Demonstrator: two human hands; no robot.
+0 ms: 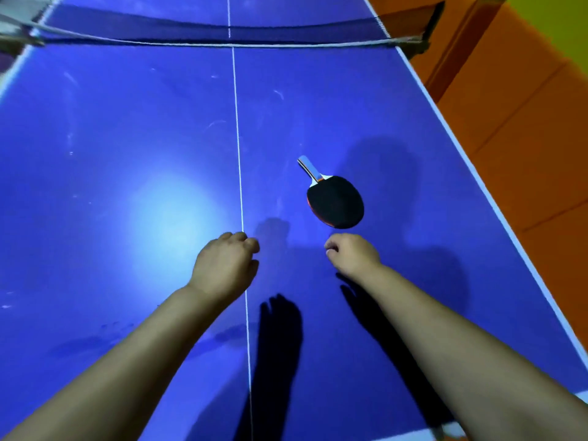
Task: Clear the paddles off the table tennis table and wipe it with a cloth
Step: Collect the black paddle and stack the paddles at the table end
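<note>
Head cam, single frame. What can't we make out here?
1. Black-faced table tennis paddle with pale handle: underside hidden against the blue table; only a red edge shows.
2. Left hand and right hand: palms face away and the fingers curl under, so any hold is unclear.
3. Far half beyond the dark net: cut off by the top edge.
4. Near table edge: mostly covered by the forearms.
5. Cloth, other paddles: none in view.

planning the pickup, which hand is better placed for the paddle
Right. The right hand is nearest the paddle, on its side of the centre line; the left hand is farther off, over that line.
</note>
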